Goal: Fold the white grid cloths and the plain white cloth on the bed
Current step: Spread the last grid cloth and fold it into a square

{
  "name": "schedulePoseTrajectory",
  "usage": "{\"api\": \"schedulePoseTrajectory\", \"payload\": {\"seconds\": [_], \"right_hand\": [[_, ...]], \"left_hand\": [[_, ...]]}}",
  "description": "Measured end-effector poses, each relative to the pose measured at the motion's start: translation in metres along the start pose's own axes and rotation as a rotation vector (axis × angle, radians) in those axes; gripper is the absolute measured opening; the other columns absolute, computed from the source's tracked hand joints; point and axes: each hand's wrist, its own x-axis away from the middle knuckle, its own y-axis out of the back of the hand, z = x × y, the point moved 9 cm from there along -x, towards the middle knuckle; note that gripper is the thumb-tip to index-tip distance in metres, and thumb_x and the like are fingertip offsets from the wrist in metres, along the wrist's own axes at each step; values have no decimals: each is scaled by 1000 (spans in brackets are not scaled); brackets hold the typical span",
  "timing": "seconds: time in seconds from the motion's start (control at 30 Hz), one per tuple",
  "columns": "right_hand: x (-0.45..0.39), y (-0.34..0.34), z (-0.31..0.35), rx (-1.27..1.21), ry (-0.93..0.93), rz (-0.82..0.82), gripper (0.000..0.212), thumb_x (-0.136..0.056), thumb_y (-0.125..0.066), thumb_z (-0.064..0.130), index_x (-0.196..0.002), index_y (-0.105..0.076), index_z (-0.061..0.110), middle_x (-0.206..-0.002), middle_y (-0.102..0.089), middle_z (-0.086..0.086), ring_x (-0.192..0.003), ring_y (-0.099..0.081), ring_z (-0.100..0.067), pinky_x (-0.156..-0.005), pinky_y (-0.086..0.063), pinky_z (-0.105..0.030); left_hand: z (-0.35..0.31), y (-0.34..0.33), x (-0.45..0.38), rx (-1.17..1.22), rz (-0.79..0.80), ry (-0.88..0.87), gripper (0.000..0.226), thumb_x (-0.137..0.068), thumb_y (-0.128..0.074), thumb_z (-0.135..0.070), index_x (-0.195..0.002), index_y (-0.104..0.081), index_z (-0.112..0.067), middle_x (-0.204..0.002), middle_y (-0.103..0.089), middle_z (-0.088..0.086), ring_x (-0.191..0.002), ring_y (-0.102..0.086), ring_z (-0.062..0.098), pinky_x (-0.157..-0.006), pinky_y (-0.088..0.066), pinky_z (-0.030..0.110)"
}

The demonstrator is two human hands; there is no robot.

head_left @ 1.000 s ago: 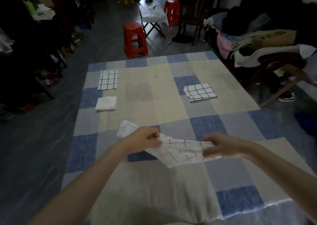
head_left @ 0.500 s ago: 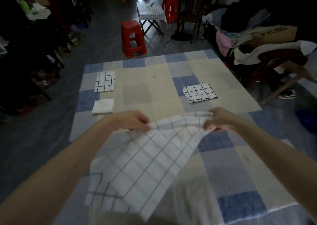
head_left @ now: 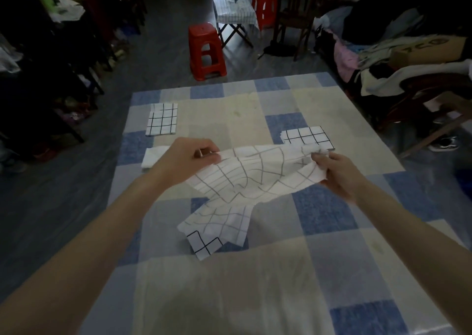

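A white grid cloth hangs crumpled above the bed, its lower corner touching the checked bedspread. My left hand pinches the cloth's upper left edge and my right hand grips its right end. One folded grid cloth lies at the far left of the bed. Just in front of it sits a folded plain white cloth, partly hidden by my left hand. Another folded grid cloth rests at the far right, its near edge behind the held cloth.
A red stool stands on the floor beyond the bed, with a small folding table and a second red stool farther back. Chairs heaped with clothes crowd the right side. Dark cluttered racks line the left.
The cloth went from bunched low between my hands to spread and lifted, and now it sags crumpled with its lower corner on the bed. Both hands have moved farther from me.
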Motion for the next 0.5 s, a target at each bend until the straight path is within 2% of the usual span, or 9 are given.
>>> {"api": "schedulePoseTrajectory", "payload": {"seconds": [0.07,0.13,0.2,0.27,0.33,0.4,0.5], "right_hand": [[8,-12,5,72,-42,159,34,-83,-66,23,-108,-66,1,-106,-68,-12,-88,-64,-19,-72,-55,-27],[23,-21,9,140,-86,306,47,-73,-79,30,-108,-68,1,-111,-67,-16,-95,-65,-24,-81,-56,-32],[41,-26,10,234,-141,412,54,-64,-85,34,-105,-70,3,-113,-68,-17,-100,-66,-27,-84,-56,-34],[57,-28,8,359,-183,453,56,-64,-85,35,-108,-68,3,-113,-69,-16,-103,-67,-28,-84,-55,-33],[69,-30,8,471,-184,437,48,-76,-77,28,-114,-63,2,-112,-70,-13,-105,-67,-29,-87,-55,-37],[77,-32,12,542,-163,395,31,-86,-64,15,-115,-61,3,-109,-71,-12,-103,-67,-30,-91,-54,-40],[99,-41,18,585,-170,447,28,-85,-62,12,-112,-64,7,-108,-72,-9,-102,-68,-28,-87,-55,-36]], "left_hand": [[-8,0,3,-11,117,-2,5,-86,-69,-34,-84,-67,-38,-73,-66,-16,-66,-60,2,-64,-44,18],[-22,-1,13,-38,250,-10,4,-86,-69,-33,-85,-69,-37,-71,-66,-20,-66,-61,-3,-61,-45,13],[-33,-6,29,-14,443,17,5,-89,-67,-31,-89,-72,-33,-73,-67,-25,-67,-61,-5,-63,-47,12],[-38,-12,48,12,622,62,10,-90,-66,-31,-92,-75,-30,-81,-71,-20,-75,-65,-2,-72,-51,15],[-40,-16,62,15,728,93,12,-92,-64,-31,-94,-76,-27,-87,-74,-12,-77,-65,0,-76,-49,17],[-40,-19,68,7,743,93,13,-93,-63,-28,-98,-75,-26,-88,-74,-13,-77,-63,-3,-75,-47,14],[-47,-16,82,-10,788,91,14,-93,-61,-22,-98,-75,-22,-84,-71,-16,-74,-61,-1,-74,-46,14]]}}
